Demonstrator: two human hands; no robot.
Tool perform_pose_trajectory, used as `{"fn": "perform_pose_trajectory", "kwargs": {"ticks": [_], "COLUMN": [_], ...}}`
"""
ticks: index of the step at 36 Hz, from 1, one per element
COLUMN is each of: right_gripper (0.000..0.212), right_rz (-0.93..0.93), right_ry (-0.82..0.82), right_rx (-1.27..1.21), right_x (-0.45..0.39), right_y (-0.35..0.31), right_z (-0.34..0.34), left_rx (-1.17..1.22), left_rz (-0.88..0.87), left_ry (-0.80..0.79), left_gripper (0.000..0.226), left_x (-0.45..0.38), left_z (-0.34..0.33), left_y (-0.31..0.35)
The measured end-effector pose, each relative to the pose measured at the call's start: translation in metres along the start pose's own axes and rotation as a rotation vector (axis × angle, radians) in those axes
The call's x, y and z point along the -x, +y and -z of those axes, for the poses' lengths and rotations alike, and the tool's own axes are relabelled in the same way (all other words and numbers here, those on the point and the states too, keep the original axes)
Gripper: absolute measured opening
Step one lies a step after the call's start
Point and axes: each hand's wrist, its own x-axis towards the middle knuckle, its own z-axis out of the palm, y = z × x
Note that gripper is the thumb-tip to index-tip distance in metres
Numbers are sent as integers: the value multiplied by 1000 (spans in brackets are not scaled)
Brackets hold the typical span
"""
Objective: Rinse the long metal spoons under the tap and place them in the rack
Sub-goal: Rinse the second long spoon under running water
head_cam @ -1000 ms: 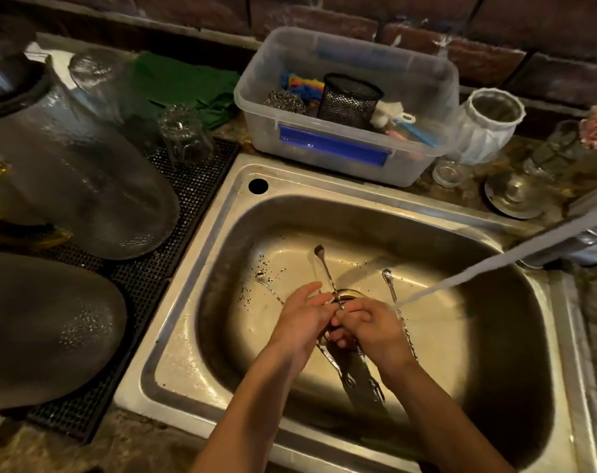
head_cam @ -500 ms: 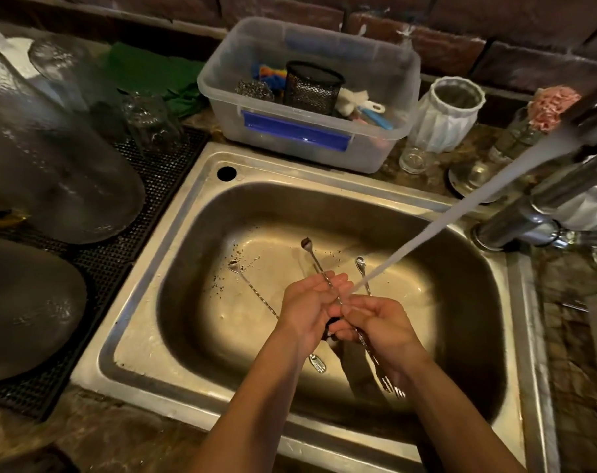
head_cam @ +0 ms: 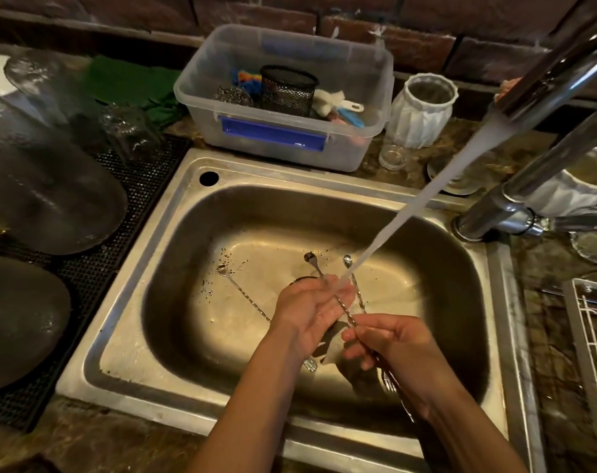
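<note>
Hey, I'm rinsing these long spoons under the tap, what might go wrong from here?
1. The wet twisted spoon is pinched only by the right hand while the left hand rubs it; it may slip into the sink.
2. The water stream strikes the hands at a slant and may splash out.
3. The white rack sits right of the sink, so spoons may drip on the counter.

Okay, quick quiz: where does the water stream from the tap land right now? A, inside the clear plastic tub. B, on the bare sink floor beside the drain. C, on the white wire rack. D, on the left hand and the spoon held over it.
D: the water stream ends at the left hand, where the spoon held by the right hand crosses the fingers.
</note>
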Motion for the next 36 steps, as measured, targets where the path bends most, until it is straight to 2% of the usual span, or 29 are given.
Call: {"fn": "perform_pose_trajectory", "kwargs": {"ticks": [9, 19, 29, 36], "right_gripper": [16, 18, 25, 14], "right_rz": [53, 67, -16, -2], "right_ry": [-10, -49, -111, -57], "right_rx": [65, -27, -55, -67], "right_x": [18, 45, 63, 70], "right_y": [0, 3, 0, -4], "right_z": [20, 17, 20, 19], "left_rx": [-45, -77, -43, -6], "left_rz": [-6, -31, -4, -20], "left_ry": [-75, -65, -83, -125], "left_gripper": [15, 18, 15, 22], "left_x": [10, 22, 35, 39], "left_z": [-11, -6, -5, -5], "left_y": [2, -4, -11, -14]}}
